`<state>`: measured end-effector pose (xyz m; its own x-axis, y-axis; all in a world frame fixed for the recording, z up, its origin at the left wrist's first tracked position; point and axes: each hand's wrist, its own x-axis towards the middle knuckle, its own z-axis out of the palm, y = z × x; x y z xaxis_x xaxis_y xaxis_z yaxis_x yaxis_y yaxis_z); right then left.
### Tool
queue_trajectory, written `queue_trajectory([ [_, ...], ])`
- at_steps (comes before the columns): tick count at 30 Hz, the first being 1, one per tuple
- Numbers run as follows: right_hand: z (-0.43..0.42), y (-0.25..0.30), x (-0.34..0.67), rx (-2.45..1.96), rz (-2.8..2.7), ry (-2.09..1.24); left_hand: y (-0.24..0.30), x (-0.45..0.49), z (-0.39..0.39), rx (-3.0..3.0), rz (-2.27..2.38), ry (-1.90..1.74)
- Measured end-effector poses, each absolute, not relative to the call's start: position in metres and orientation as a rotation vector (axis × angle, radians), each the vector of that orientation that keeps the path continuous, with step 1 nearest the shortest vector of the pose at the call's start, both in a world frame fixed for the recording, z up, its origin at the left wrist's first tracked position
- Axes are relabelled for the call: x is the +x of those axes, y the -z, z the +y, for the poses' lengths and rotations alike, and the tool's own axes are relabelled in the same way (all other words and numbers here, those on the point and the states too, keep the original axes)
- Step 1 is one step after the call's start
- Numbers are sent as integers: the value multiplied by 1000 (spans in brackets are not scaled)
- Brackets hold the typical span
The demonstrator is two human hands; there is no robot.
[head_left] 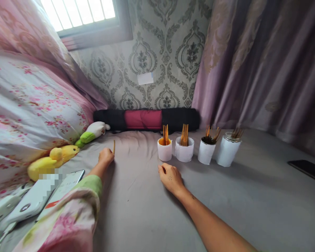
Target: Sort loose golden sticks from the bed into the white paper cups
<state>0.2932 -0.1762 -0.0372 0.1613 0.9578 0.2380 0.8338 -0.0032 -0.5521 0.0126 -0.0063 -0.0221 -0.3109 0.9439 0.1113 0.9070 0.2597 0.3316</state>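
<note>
My left hand (106,156) rests on the grey sheet (136,210), fingers closed round a thin orange stick (114,147) that points upward. My right hand (170,178) lies knuckles up on the sheet just in front of the cups, fingers curled under with nothing visible in them. Several white paper-wrapped cups stand in a row behind it: the leftmost cup (164,149) and the second cup (184,148) hold orange sticks, the third cup (206,149) and the glass jar (228,149) hold darker brown sticks.
A black and red bolster (147,119) lies along the wall behind the cups. Yellow (55,160) and green-white (93,132) plush toys sit at the left beside a floral pillow (28,105). Phones (60,189) lie near my left sleeve; a dark phone (308,170) lies at right.
</note>
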Motion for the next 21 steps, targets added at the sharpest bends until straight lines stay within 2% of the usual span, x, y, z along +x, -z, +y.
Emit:
queue_trajectory([
  [21,-175,35,293,-1877,-1718,-285,17,7,-8,1759,2335,-478],
])
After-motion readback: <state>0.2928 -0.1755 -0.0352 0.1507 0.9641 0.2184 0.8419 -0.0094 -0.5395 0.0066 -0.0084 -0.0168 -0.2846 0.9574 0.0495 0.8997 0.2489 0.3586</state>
